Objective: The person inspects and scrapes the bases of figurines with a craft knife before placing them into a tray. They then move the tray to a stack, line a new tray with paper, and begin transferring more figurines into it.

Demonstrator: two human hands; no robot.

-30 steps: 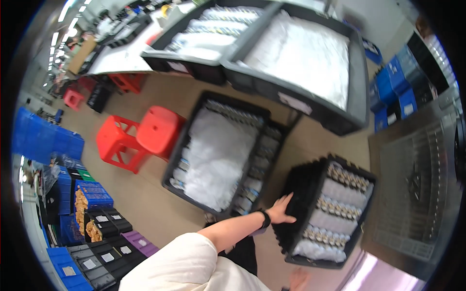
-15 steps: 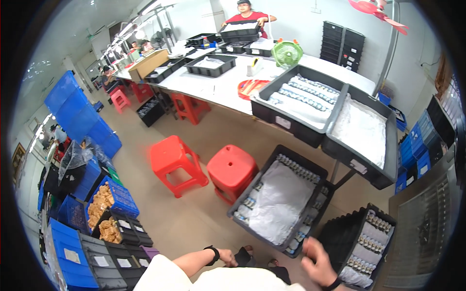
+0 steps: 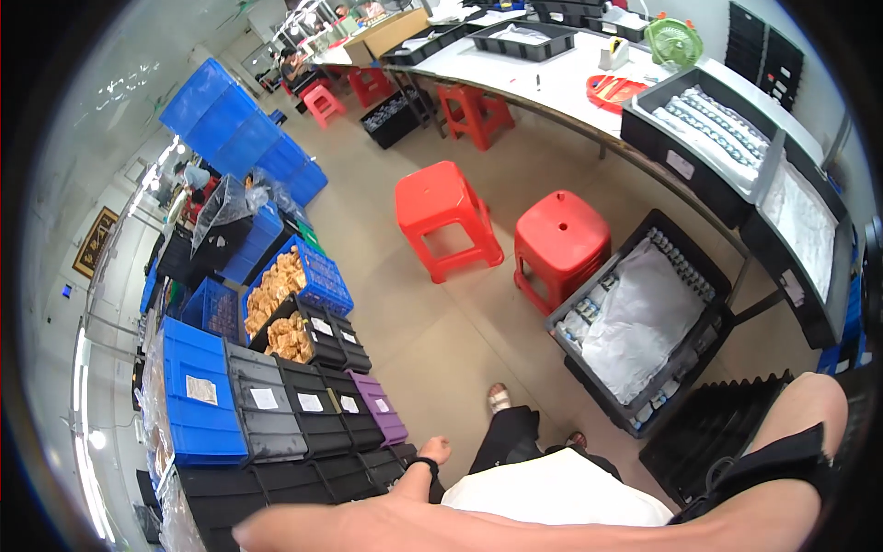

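Hanging loosely curled, my left grip (image 3: pixel 435 451) shows nothing held; the right grip (image 3: pixel 441 529), cropped below, I cannot judge. Left of the former sits a purple crate (image 3: pixel 378 407); right, a black tray (image 3: pixel 590 385), its white sheet (image 3: pixel 635 322) probably protecting parts.

The stools (image 3: pixel 563 225) are showing plain red, the fan (image 3: pixel 674 43) bright green, and the tabletop (image 3: pixel 570 78) is gleaming white. Crates (image 3: pixel 267 428) are running from blue through grey and black to purple, with whitish labels (image 3: pixel 201 390). A blue meshed basket (image 3: pixel 326 281) is framing golden-tan bundles (image 3: pixel 274 293). The black tray (image 3: pixel 594 382) is setting off a pale sheet (image 3: pixel 644 317), perhaps greyish white.
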